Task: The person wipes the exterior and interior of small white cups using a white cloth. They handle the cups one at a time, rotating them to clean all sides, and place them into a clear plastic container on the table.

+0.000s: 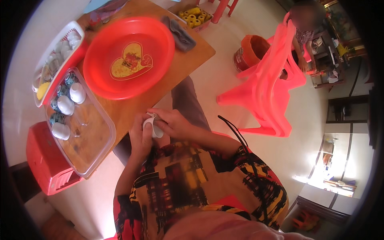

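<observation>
My left hand (pixel 141 132) holds a small white cup (pixel 157 131) in front of my lap, its thumb on the outer wall. From the other side my right hand (pixel 172 120) grips the cup's rim, some of its fingers at the mouth. Whether a small piece of cloth is pinched there I cannot tell. Before me on the wooden table (pixel 192 67) stands a wide red plastic basin (pixel 99 69) with a heart print on its bottom. A clear plastic tray (pixel 90 150) beside it carries several white cups (pixel 66 105) and patterned teal cups (pixel 57 118).
A red-and-white basket (pixel 61 70) holds cups, glasses and a yellow sponge (pixel 43 91). A grey cloth (pixel 180 34) lies past the basin. On the floor are a pink plastic chair (pixel 264 90), a red bucket (pixel 240 58), a box of yellow rolls (pixel 193 18) and a red stool (pixel 48 159). Another person (pixel 301 39) is beyond the chair.
</observation>
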The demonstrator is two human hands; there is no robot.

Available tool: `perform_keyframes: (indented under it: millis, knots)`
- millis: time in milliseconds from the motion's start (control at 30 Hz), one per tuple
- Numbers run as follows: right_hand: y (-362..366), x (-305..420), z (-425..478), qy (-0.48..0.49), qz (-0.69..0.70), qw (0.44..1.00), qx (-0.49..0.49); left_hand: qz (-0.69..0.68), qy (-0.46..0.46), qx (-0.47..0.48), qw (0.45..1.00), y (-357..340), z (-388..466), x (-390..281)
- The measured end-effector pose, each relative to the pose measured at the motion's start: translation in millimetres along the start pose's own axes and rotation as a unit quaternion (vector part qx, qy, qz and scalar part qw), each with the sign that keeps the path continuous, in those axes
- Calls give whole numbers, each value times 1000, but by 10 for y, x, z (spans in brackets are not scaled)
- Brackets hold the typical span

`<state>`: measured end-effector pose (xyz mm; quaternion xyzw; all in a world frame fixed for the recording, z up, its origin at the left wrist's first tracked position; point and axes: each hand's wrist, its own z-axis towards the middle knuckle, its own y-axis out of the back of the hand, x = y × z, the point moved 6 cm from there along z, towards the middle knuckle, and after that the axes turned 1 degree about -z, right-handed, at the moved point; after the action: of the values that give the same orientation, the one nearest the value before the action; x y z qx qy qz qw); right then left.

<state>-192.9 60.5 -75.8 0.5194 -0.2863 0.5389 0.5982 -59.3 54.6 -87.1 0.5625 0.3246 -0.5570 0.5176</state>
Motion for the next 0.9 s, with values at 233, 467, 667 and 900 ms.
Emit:
perform_keyframes:
  millis: [233, 467, 667, 900]
  knots:
    - [-246, -190, -156, -238, 300, 923, 22, 198, -229, -123, 945, -43, -45, -262]
    - [-47, -212, -100, -97, 145, 984, 20, -13, 44, -3, 999, -17, 64, -85]
    - [-11, -94, -47, -71, 135, 988, -32, 55, -75, -62, 994, -29, 17, -134]
    - [-162, -201, -198, -342, 388, 855, 28, 96, -95, -85, 987, -57, -1, -112]
